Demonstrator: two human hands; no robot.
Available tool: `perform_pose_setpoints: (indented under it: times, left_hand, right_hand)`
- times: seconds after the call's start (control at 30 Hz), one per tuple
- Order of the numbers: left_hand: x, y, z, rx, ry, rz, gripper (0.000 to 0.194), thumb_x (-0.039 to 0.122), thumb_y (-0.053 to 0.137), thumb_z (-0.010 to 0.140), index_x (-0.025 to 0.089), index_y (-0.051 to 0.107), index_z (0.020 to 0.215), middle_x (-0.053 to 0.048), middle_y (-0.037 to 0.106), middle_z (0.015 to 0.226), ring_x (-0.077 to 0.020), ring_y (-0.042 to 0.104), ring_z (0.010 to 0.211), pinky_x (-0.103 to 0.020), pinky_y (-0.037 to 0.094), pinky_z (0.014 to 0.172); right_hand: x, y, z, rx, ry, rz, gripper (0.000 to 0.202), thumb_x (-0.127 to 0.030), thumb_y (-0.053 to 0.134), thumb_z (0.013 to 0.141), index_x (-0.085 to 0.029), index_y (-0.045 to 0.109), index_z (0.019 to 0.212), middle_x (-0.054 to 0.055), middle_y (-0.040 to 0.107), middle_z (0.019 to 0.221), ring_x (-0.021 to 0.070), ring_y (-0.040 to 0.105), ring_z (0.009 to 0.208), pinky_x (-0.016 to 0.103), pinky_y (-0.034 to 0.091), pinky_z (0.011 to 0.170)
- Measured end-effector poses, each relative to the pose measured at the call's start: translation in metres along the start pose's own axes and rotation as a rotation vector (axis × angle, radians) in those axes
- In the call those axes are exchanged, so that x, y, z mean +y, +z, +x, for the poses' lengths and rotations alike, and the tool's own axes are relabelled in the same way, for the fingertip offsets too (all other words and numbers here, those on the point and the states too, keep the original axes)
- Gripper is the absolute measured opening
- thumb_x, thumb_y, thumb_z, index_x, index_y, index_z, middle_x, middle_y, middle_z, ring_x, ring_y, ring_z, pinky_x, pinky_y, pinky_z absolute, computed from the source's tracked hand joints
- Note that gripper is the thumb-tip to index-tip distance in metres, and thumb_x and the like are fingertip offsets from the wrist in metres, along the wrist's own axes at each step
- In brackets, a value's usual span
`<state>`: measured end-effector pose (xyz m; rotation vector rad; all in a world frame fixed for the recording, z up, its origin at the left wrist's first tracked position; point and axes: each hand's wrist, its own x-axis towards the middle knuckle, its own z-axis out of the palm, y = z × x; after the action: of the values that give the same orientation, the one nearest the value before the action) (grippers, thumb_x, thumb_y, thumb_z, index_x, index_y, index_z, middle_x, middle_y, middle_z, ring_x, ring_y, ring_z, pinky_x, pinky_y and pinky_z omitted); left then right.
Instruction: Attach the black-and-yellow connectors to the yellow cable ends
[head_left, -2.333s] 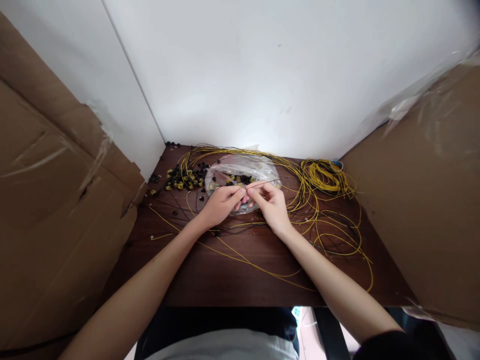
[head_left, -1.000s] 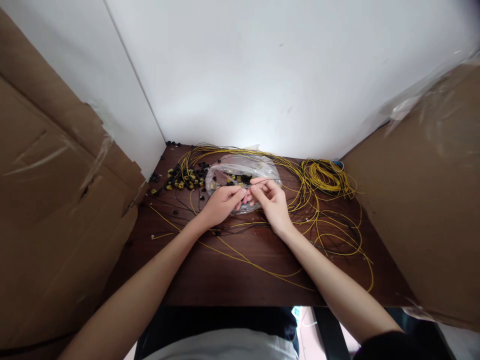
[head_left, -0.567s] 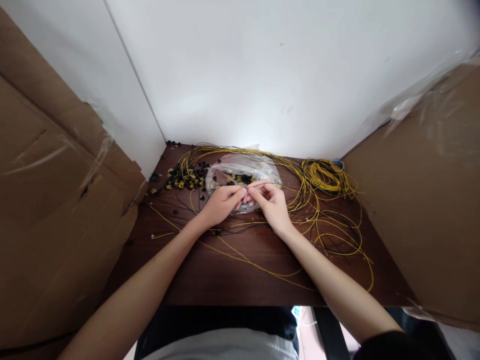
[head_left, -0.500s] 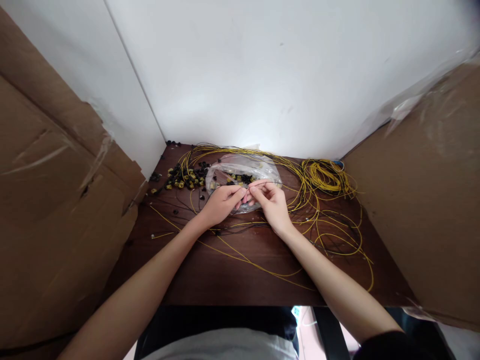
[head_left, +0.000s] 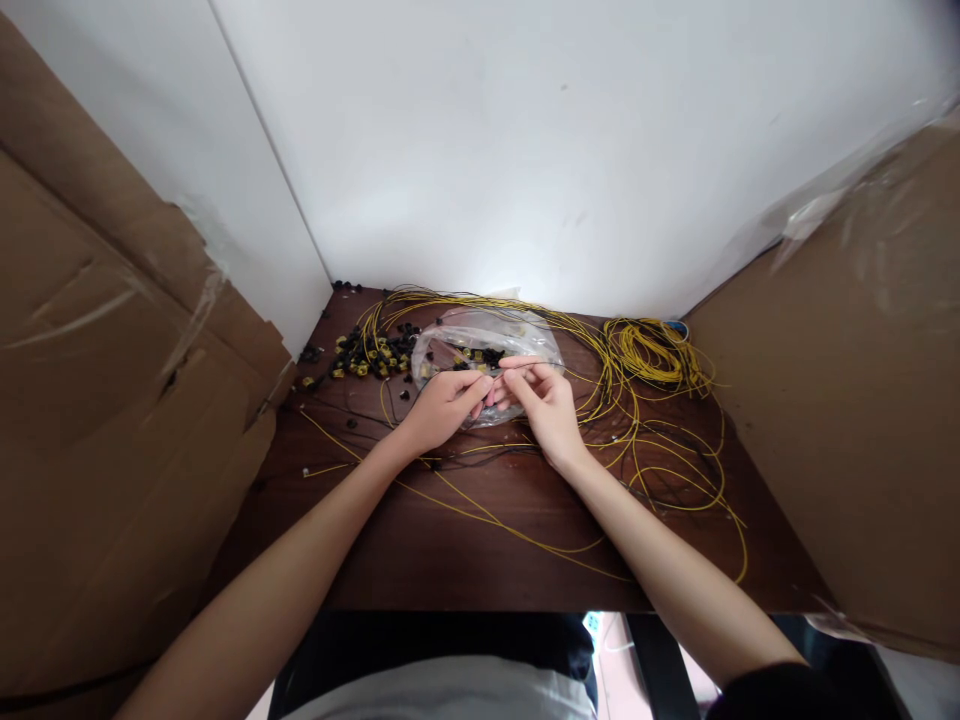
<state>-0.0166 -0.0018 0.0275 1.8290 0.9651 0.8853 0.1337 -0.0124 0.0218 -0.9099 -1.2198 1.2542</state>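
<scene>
Wire [head_left: 534,363], thin and dark, lies along the forefinger of the loosely curled right hand [head_left: 548,406]; whether it is gripped, I cannot tell from my remote station. Just beside it, the left hand [head_left: 448,406] closes in a pinch, any contents too small for me to see. Beyond lies a clear plastic bag [head_left: 528,346] on a brown table [head_left: 420,565], between black-and-yellow parts [head_left: 372,358] and a yellow coil [head_left: 651,350].

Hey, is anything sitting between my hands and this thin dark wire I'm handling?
Nothing visible: the left hand and right hand come close together right at the thin dark wire. Their fingers hide part of it, so I can't check that bit.
</scene>
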Motion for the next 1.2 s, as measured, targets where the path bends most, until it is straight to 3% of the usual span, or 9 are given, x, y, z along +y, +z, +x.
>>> perform_pose_setpoints:
  times: [0.3,0.83,1.2]
  left_hand:
    - [0.0000,-0.0002,-0.0002,-0.001,0.000,0.013,0.038,0.034,0.038,0.089,0.014,0.052,0.060,0.001,0.049,0.054,-0.0105,0.043,0.054,-0.022,0.034,0.055]
    - [-0.0007,0.0002,-0.0004,-0.009,-0.002,-0.005,0.036,0.032,0.038,0.090,0.013,0.052,0.062,0.002,0.048,0.052,-0.0097,0.042,0.052,-0.022,0.033,0.055]
    - [-0.0014,0.0002,0.0002,0.001,0.010,0.011,0.037,0.031,0.038,0.089,0.013,0.051,0.060,0.002,0.048,0.053,-0.0097,0.042,0.053,-0.022,0.033,0.055]
  right_hand:
    - [-0.0002,-0.0012,0.0000,-0.030,-0.025,-0.107,0.019,-0.035,0.066,0.074,-0.017,0.067,0.082,0.001,0.065,0.066,0.0128,0.062,0.061,0.026,0.053,0.058]
    - [0.0014,-0.0008,0.0010,-0.024,-0.016,0.023,0.017,-0.034,0.059,0.080,-0.018,0.054,0.084,-0.002,0.064,0.063,0.0120,0.064,0.059,0.024,0.051,0.054]
    - [0.0002,-0.0002,0.0005,-0.021,-0.027,-0.048,0.021,-0.032,0.068,0.073,-0.016,0.061,0.084,-0.001,0.064,0.065,0.0119,0.063,0.059,0.024,0.051,0.055]
